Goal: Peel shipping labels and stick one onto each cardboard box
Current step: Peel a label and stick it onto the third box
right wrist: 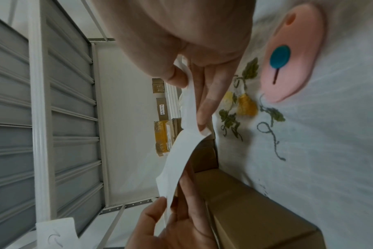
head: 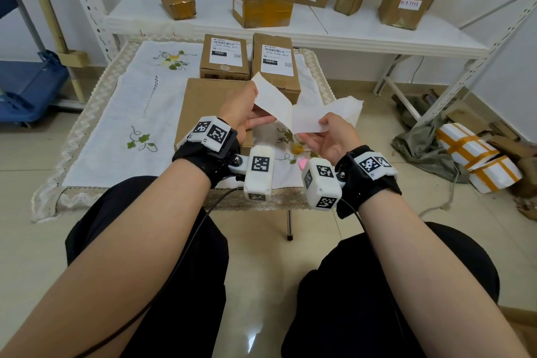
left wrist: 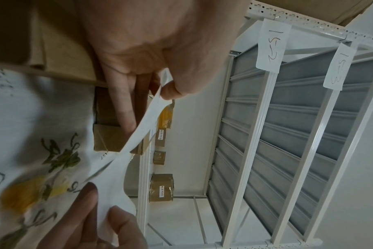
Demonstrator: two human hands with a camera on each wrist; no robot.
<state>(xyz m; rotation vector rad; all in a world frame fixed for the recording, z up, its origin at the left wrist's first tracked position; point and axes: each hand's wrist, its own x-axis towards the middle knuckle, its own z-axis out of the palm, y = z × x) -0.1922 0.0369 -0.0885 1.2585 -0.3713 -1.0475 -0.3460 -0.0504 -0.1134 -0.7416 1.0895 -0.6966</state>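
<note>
Over the table's near middle I hold two white sheets that meet at their lower edge in a V. My left hand (head: 255,109) pinches the left sheet (head: 273,99) between thumb and fingers. My right hand (head: 316,129) pinches the right sheet (head: 328,113). I cannot tell which one is the label. The left wrist view shows the left thumb on its sheet (left wrist: 143,128), and the right wrist view shows the right thumb on the other sheet (right wrist: 181,151). A plain cardboard box (head: 209,102) lies under my left hand. Two labelled boxes (head: 225,57) (head: 276,64) stand behind it.
An embroidered white cloth (head: 116,113) covers the low table. A pink cutter (right wrist: 292,55) lies on it near my right wrist. The white shelf (head: 203,20) behind carries several brown boxes. A blue cart (head: 26,87) stands at left, and white taped parcels (head: 476,157) lie on the floor at right.
</note>
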